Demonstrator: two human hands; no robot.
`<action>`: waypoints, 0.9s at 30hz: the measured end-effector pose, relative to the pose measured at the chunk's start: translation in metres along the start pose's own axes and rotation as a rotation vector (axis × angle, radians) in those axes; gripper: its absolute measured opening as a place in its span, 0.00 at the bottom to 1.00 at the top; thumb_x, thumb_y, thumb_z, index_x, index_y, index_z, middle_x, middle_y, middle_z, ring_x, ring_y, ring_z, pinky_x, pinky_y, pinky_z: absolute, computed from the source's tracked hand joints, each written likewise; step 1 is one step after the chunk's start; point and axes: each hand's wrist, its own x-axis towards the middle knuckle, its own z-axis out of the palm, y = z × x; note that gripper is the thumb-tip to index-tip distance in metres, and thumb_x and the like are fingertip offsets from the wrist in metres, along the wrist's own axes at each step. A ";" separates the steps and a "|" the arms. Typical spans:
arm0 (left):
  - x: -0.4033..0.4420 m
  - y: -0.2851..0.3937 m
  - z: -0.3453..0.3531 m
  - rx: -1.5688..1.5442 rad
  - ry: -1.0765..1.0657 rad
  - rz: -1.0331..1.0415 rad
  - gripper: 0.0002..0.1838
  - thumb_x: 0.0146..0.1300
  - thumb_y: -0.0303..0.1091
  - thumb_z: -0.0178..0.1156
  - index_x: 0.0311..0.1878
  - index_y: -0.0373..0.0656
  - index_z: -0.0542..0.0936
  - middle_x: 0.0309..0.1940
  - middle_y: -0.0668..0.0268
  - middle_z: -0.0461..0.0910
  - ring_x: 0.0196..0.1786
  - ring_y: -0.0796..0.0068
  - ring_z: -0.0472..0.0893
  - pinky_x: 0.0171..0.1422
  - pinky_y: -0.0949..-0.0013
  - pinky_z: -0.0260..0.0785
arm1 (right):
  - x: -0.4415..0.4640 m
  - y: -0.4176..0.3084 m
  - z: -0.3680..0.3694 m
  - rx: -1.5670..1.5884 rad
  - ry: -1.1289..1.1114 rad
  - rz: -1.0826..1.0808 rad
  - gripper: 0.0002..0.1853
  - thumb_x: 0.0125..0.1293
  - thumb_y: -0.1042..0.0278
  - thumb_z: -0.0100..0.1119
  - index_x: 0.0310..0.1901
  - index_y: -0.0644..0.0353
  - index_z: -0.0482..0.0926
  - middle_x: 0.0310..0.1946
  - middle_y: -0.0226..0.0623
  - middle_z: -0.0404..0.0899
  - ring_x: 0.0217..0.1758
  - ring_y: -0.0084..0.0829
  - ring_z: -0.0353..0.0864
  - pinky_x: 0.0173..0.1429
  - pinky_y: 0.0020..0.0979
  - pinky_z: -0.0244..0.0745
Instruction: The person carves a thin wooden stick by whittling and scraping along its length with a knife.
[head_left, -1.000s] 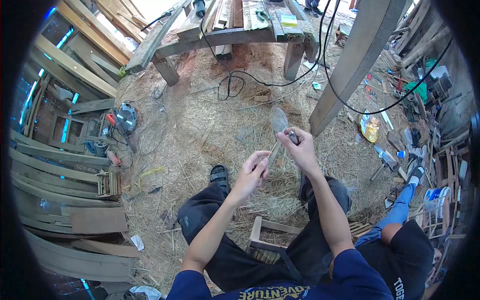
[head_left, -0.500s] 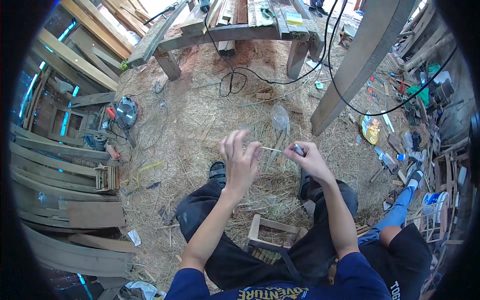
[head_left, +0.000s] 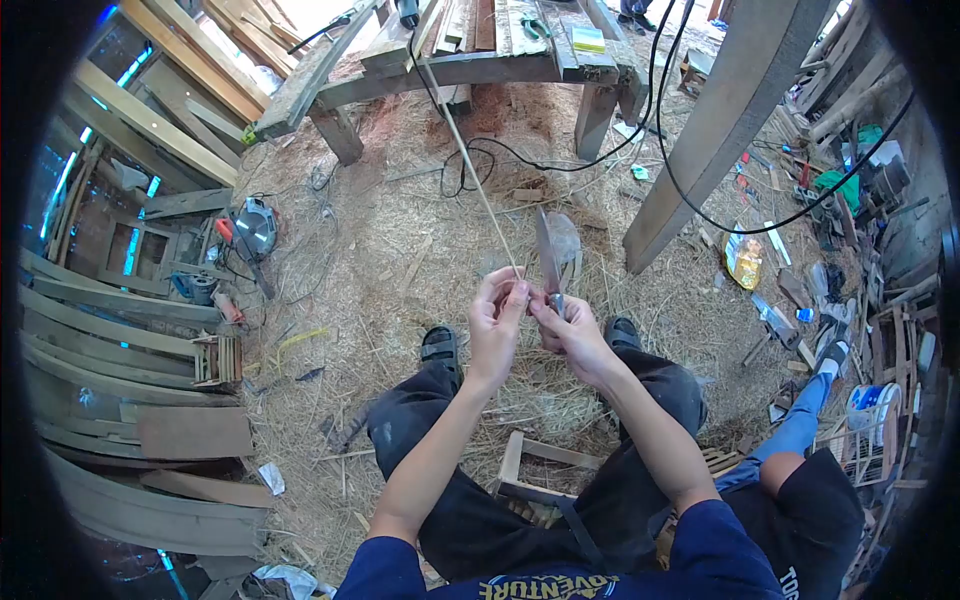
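My left hand [head_left: 494, 335] pinches the near end of a long, thin pale strip [head_left: 474, 178], which looks like split bamboo or wood. The strip slants away from me, up and to the left, its far end reaching in front of the bench. My right hand [head_left: 577, 338] is wrapped around the handle of a knife [head_left: 547, 250], its broad blade upright and pointing away. Both hands are close together above the floor, between my knees, with the fingertips nearly meeting near the strip's end. Whether the blade touches the strip cannot be made out.
A wooden workbench [head_left: 450, 70] stands ahead, with a slanted post [head_left: 715, 125] and hanging black cable [head_left: 780, 222] to its right. A circular saw [head_left: 257, 228] lies at left. Shavings cover the floor. Another person's leg [head_left: 785, 430] extends at right, beside a wire basket [head_left: 865, 445].
The long strip now points away from me, and the knife blade has swung upright into view. My hands have come closer together; the left fingers have closed in a pinch.
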 end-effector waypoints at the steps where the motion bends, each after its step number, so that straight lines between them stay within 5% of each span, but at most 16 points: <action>1: 0.000 0.001 0.001 0.024 0.017 0.004 0.12 0.75 0.33 0.58 0.56 0.38 0.76 0.35 0.68 0.81 0.40 0.80 0.80 0.53 0.72 0.72 | 0.001 0.001 0.001 0.012 -0.010 0.003 0.09 0.74 0.58 0.62 0.42 0.53 0.82 0.20 0.10 0.61 0.19 0.09 0.52 0.23 0.21 0.44; 7: 0.003 -0.007 -0.007 0.055 0.053 0.011 0.10 0.76 0.33 0.56 0.54 0.38 0.76 0.36 0.68 0.80 0.41 0.80 0.79 0.51 0.72 0.72 | 0.004 0.001 0.001 -0.305 0.079 -0.108 0.12 0.76 0.58 0.60 0.44 0.59 0.81 0.22 0.15 0.67 0.23 0.10 0.60 0.27 0.20 0.53; 10: 0.005 -0.007 -0.007 -0.094 0.079 0.075 0.10 0.76 0.34 0.57 0.52 0.38 0.77 0.32 0.72 0.77 0.35 0.85 0.74 0.41 0.76 0.68 | 0.006 0.002 -0.006 -0.343 0.184 -0.228 0.14 0.76 0.57 0.59 0.45 0.62 0.81 0.24 0.17 0.70 0.26 0.11 0.63 0.29 0.22 0.58; 17: -0.002 -0.007 -0.012 -0.179 -0.029 -0.144 0.09 0.78 0.34 0.54 0.52 0.39 0.77 0.28 0.77 0.67 0.27 0.88 0.63 0.30 0.78 0.60 | -0.006 -0.019 -0.010 -0.764 0.233 -0.334 0.17 0.77 0.53 0.56 0.48 0.62 0.80 0.27 0.21 0.70 0.29 0.13 0.65 0.33 0.22 0.61; 20: -0.005 -0.004 -0.010 -0.186 -0.084 -0.216 0.10 0.79 0.33 0.52 0.54 0.39 0.76 0.28 0.77 0.67 0.26 0.89 0.62 0.30 0.78 0.59 | -0.003 -0.015 -0.014 -0.912 0.237 -0.413 0.18 0.74 0.53 0.59 0.47 0.63 0.81 0.26 0.29 0.75 0.28 0.21 0.72 0.34 0.27 0.67; 23: -0.006 -0.008 -0.008 -0.061 -0.107 -0.206 0.10 0.79 0.32 0.50 0.55 0.39 0.76 0.27 0.77 0.68 0.25 0.90 0.63 0.29 0.79 0.58 | 0.001 -0.019 -0.015 -1.226 0.233 -0.652 0.22 0.68 0.47 0.63 0.44 0.61 0.83 0.25 0.43 0.79 0.27 0.42 0.79 0.34 0.39 0.71; 27: -0.010 -0.010 -0.012 -0.063 -0.157 -0.223 0.09 0.78 0.29 0.50 0.54 0.39 0.76 0.27 0.76 0.70 0.23 0.91 0.63 0.26 0.80 0.56 | 0.000 -0.027 -0.014 -1.288 0.191 -0.685 0.22 0.62 0.44 0.68 0.38 0.60 0.85 0.24 0.40 0.81 0.26 0.42 0.80 0.34 0.40 0.71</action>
